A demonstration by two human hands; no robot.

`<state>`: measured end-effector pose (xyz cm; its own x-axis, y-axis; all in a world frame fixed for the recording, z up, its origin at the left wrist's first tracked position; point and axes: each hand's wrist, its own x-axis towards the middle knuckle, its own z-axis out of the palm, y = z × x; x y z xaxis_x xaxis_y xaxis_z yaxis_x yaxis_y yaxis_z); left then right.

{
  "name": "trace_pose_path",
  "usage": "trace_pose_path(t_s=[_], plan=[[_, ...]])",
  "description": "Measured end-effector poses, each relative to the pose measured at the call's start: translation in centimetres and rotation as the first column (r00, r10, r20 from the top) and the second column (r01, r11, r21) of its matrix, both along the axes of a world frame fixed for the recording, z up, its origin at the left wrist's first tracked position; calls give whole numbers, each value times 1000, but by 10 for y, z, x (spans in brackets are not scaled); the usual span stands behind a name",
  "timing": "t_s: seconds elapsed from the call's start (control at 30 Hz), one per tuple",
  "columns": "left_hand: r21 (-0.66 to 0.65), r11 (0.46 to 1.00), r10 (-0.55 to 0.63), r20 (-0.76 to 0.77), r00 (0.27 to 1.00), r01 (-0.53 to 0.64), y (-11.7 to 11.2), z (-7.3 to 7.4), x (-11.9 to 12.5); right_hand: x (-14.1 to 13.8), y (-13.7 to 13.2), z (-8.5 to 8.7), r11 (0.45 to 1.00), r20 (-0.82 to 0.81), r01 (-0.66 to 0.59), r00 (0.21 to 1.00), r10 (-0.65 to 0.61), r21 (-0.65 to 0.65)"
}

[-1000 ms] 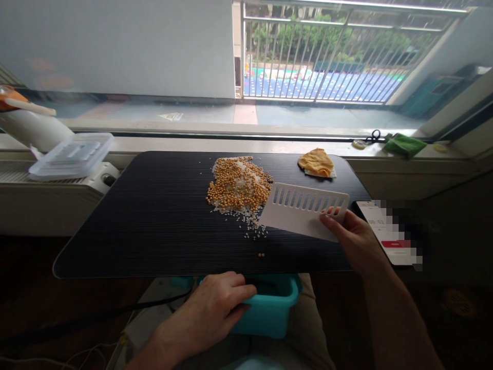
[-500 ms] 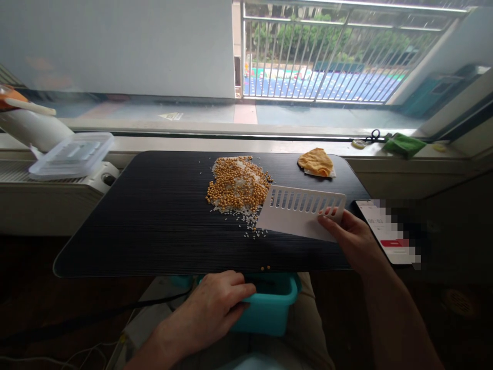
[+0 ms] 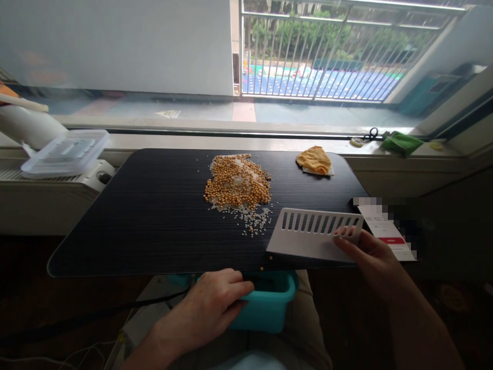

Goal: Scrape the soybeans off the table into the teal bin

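Observation:
My right hand [image 3: 372, 257] grips the right end of a flat white plastic plate with a row of slots [image 3: 304, 241], held tilted over the near right part of the tabletop. My left hand [image 3: 219, 295] is closed over the rim of a teal plastic bin [image 3: 265, 311] below the table's front edge. A heap of yellow soybeans [image 3: 231, 180] mixed with white rice lies in the middle of the table. Loose rice grains [image 3: 254, 220] are scattered on its near side, beyond the plate's left end. A couple of single soybeans [image 3: 262, 268] lie near the front edge.
The dark tabletop [image 3: 134, 221] has rounded corners. A folded yellow cloth [image 3: 316, 160] lies at its back right, and a phone [image 3: 389, 231] at its right edge. On the sill are a green cloth [image 3: 402, 144] and scissors [image 3: 373, 134]. A clear plastic lid [image 3: 67, 154] sits at left.
My right hand has drawn the slotted plate away from the heap, toward me and to the right. More scattered rice shows there now. My left hand keeps its place on the bin.

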<state>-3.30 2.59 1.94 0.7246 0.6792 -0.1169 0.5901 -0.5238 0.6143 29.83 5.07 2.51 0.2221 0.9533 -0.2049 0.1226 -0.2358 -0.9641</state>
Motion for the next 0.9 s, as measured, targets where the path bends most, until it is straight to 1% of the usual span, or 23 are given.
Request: trace_pose_path(t_s=[0.07, 0.13, 0.27, 0.37, 0.43, 0.53, 0.6, 0.67, 0.77, 0.9], plan=[[0, 1000, -5, -2, 1000, 5, 0, 0, 0, 9, -5, -2, 997, 4, -62, 998, 62, -39], [-1, 1000, -9, -11, 1000, 9, -1, 1, 0, 13, -7, -1, 995, 11, -96, 995, 97, -41], [-4, 1000, 2, -29, 1000, -2, -2, 1, 0, 2, -5, 3, 990, 2, -143, 990, 143, -4], [10, 1000, 3, -17, 1000, -3, -1, 0, 1, -7, -1, 7, 977, -16, -212, 977, 211, -21], [19, 1000, 5, -14, 1000, -4, -1, 1, 2, -11, 2, 7, 982, -10, -189, 982, 189, -7], [12, 1000, 7, -32, 999, -6, -1, 2, 3, -18, 11, 6, 994, 36, -30, 999, 27, 103], [4, 1000, 10, -37, 999, -10, -1, 3, 2, -23, 19, 3, 988, 57, 29, 998, -38, 149], [1, 1000, 13, -34, 999, -13, -1, 3, 2, -29, 27, 1, 986, 52, 30, 998, -38, 161], [6, 1000, 15, -24, 1000, -15, -1, 2, 1, -34, 35, -1, 983, 20, -7, 1000, 3, 181], [9, 1000, 13, -16, 1000, -13, -1, 2, 0, -34, 37, 0, 983, 6, -59, 998, 59, 172]])
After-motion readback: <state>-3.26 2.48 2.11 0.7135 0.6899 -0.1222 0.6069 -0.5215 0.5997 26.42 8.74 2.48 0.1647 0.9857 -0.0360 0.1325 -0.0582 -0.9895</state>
